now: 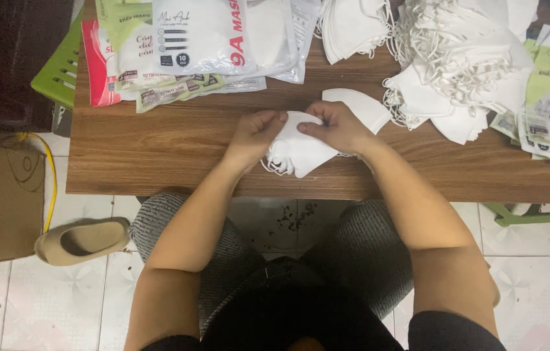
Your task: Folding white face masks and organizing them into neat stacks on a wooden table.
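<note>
Seated at a wooden table [158, 149], a person's left hand [257, 133] and right hand [338, 127] each kept a pinching grip on a small stack of white face masks [298, 153] at the table's near edge, apparently squaring it before bagging, which would call for a firm, even hold.

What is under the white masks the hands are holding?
Under the small stack of white masks is the brown wooden table. The left hand and right hand pinch its top edge. Anything lying directly beneath the stack is covered.
</note>
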